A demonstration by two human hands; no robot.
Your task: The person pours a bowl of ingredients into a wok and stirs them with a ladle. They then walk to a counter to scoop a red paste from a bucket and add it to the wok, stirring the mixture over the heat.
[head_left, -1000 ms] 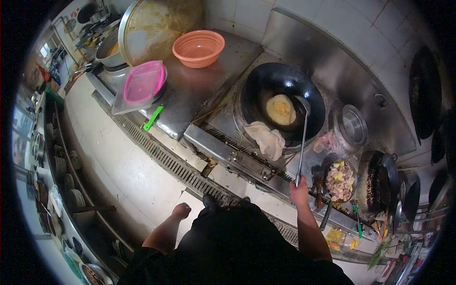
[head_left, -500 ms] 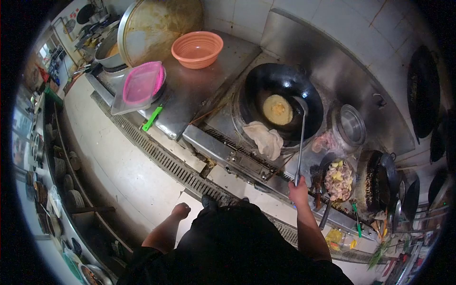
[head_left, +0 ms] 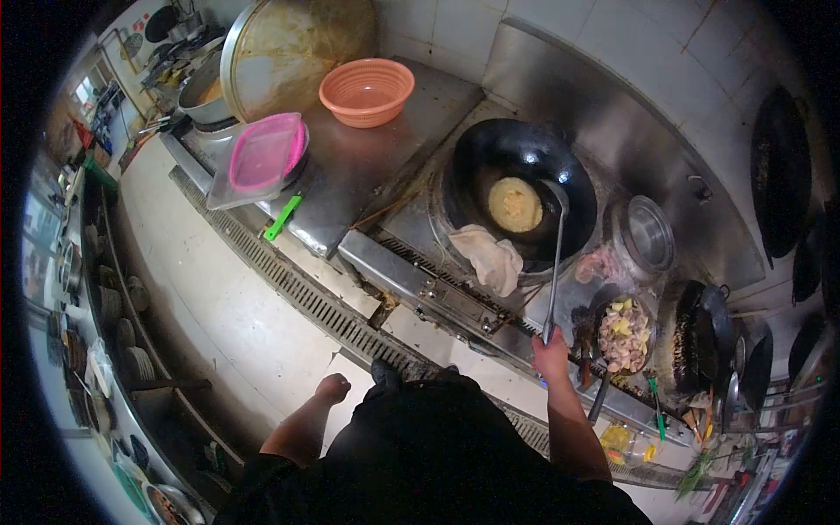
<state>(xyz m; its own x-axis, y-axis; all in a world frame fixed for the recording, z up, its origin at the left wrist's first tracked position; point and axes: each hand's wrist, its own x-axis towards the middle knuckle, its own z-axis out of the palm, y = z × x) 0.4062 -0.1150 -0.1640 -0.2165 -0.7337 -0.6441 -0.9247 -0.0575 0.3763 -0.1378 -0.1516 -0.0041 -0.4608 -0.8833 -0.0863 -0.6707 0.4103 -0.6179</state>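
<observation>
My right hand [head_left: 549,354] is closed around the handle of a long metal ladle [head_left: 558,262]. Its head rests inside a large black wok [head_left: 569,166], against the right side. At the wok's bottom lies a round, pale yellow, foamy-looking pool [head_left: 514,205] with a lumpy patch in it; I cannot make out what it is. A beige cloth [head_left: 490,258] hangs over the wok's near rim. My left hand [head_left: 332,388] hangs low over the floor with its fingers curled, holding nothing and away from the stove.
Right of the wok are a metal pot [head_left: 649,229] and a pan of chopped meat and yellow pieces [head_left: 624,337]. An orange basin [head_left: 367,92], a pink container [head_left: 267,153] and a green-handled tool [head_left: 283,219] lie left. A drain grate [head_left: 297,302] runs along the floor.
The lumpy patch in the wok looks a little broader and foamier. The ladle and both hands hold nearly the same positions; the whole view has shifted very slightly.
</observation>
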